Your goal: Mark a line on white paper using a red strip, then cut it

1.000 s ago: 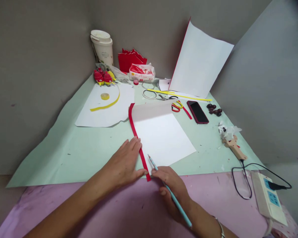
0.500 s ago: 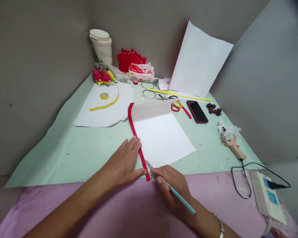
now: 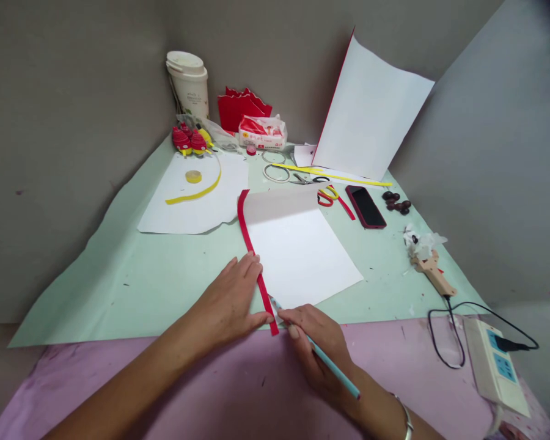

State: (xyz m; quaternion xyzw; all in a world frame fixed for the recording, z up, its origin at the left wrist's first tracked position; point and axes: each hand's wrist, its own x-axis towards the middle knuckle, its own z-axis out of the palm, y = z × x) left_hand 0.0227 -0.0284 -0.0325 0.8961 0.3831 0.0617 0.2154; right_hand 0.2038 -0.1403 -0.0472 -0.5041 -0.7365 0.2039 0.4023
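The left hand lies flat with no grip, fingers spread, pressing beside the red folded edge of the white sheet on the counter. The right hand grips a light-blue pencil, its tip touching the sheet's near corner. Farther right lies a phone.

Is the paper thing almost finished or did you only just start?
Early on. Done: the white sheet has a red folded edge along its left side. In hand: the left hand presses that edge; the right hand puts a pencil to the paper. No drawn lines show.
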